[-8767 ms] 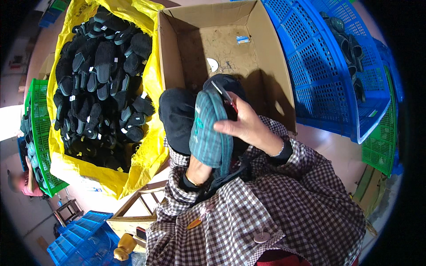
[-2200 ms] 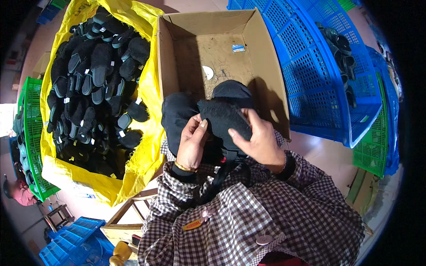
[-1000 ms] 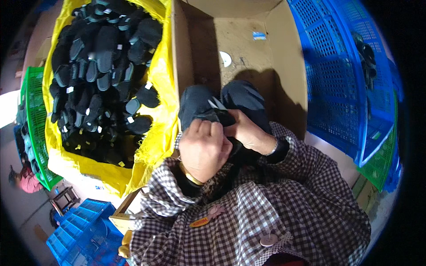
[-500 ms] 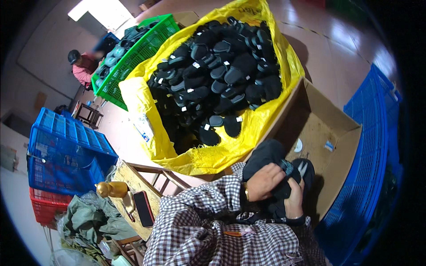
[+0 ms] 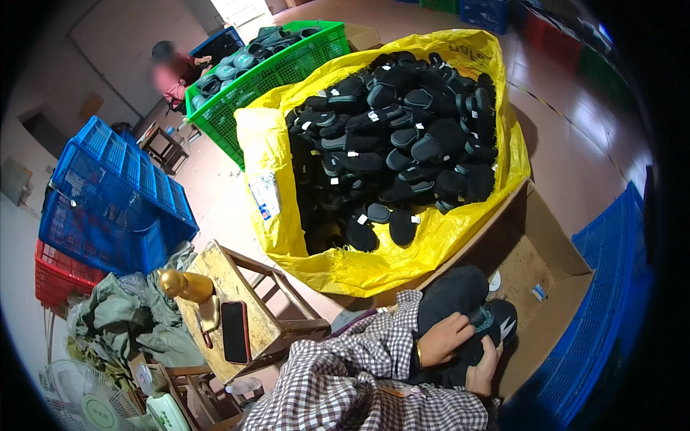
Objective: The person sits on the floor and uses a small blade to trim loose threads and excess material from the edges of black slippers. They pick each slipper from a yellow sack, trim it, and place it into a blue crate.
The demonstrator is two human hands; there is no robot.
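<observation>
My left hand (image 5: pixel 445 339) is over my lap with its fingers bent and pressed on a small dark teal piece (image 5: pixel 481 317). My right hand (image 5: pixel 485 368) is close beside it, thumb raised, gripping the lower side of the same piece. Its exact kind is hidden by the fingers and the dark trousers (image 5: pixel 454 291) behind it. Just past my hands shows a black shoe with white stripes (image 5: pixel 507 322). Ahead of me a big yellow sack (image 5: pixel 327 273) is heaped with black slippers (image 5: pixel 431 147), several with small white tags.
An open cardboard box (image 5: pixel 553 345) stands at my right, beside blue crates (image 5: pixel 611 251). On my left, a wooden stool (image 5: pixel 266 334) bears a phone (image 5: pixel 235 332) and a golden bottle-shaped object (image 5: pixel 185 285). A green crate of shoes (image 5: pixel 287 72) stands far left near a person (image 5: pixel 172 82).
The view has swung left and tilted, so the sack and my hands appear farther right and a fan shows at lower left. Both hands still hold the teal piece.
</observation>
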